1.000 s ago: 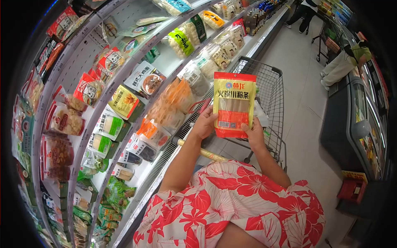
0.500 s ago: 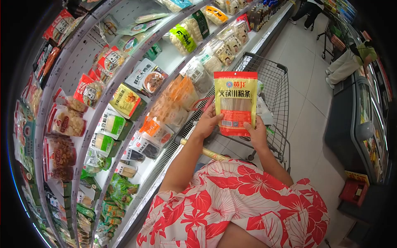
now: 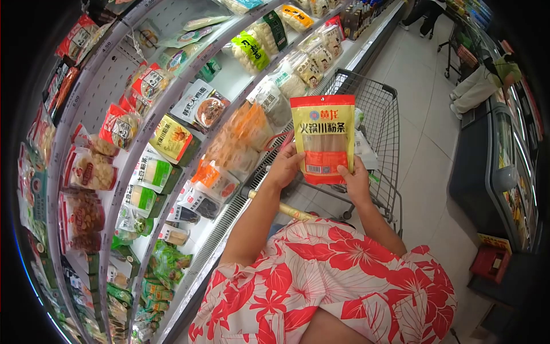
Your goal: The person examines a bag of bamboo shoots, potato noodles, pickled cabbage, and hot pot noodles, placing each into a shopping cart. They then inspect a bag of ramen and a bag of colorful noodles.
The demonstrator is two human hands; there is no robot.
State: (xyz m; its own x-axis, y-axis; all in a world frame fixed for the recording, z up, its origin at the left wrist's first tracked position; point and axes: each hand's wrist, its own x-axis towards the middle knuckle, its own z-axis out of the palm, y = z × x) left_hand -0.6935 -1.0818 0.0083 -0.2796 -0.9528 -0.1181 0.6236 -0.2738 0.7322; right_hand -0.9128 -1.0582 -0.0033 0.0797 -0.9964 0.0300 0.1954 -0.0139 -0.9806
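A red and yellow packet of hot pot noodles (image 3: pixel 325 141) is held upright in front of me, its printed front toward the camera. My left hand (image 3: pixel 288 165) is closed on its lower left edge. On the lower right corner, my right hand (image 3: pixel 356 178) grips with the thumb over the front. Behind the packet stands a wire shopping cart (image 3: pixel 385 126), partly hidden by it. White and green packaged goods (image 3: pixel 364 150) lie in the cart. The cart's yellowish handle (image 3: pixel 286 210) runs below my forearms.
Refrigerated shelves (image 3: pixel 189 92) with bagged foods line the left. A similar yellow noodle packet (image 3: pixel 171 139) sits on one. Along the right runs a freezer case (image 3: pixel 487 166). A person in light trousers (image 3: pixel 476 89) stands beside it, and another person (image 3: pixel 425 17) is farther up the aisle.
The noodle packet and both hands have shifted slightly up and left in view. The grip of both hands stays the same.
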